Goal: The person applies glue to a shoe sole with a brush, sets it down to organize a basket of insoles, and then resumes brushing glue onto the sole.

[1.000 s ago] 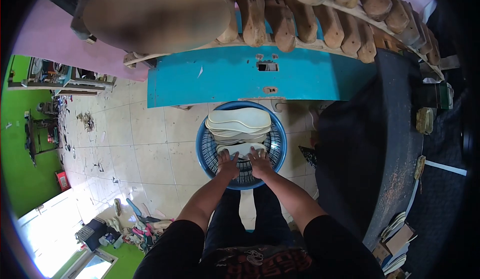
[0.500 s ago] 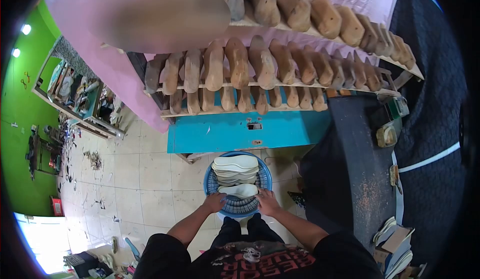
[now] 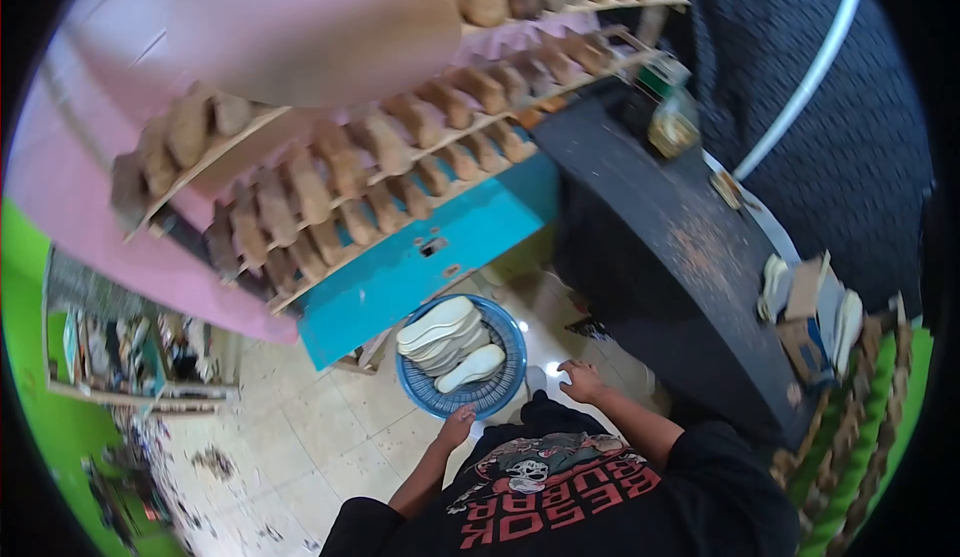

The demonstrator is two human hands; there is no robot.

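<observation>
1. The person stands over a blue plastic basket (image 3: 462, 362) on the tiled floor (image 3: 300, 437); pale shoe insoles (image 3: 440, 335) lie stacked inside it, one lying apart at the near side
2. The left hand (image 3: 459, 423) rests at the basket's near rim, whether its grip closes on the rim cannot be told; the right hand (image 3: 581, 381) hovers just beside the basket, fingers spread, holding nothing
3. A lift would likely go best with both hands on opposite rims, kept level so the stack does not slide
4. A dark desk (image 3: 660, 257) stands to the right; wooden shoe lasts (image 3: 340, 172) fill shelves above a turquoise cabinet (image 3: 420, 257); scraps litter the floor
</observation>
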